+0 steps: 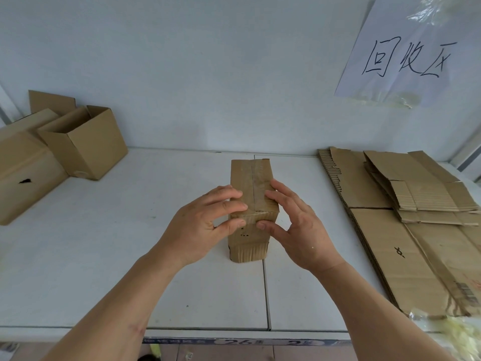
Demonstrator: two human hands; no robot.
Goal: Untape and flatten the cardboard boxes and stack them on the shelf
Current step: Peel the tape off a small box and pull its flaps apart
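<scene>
From the head camera, a narrow taped box stands in the middle of the white shelf. The left hand has its fingers lightly curled, fingertips on the box's top near edge and thumb against its front face. The right hand does the same from the other side, fingers spread. Open boxes sit far left; a flattened cardboard stack lies right, under a handwritten paper sign
</scene>
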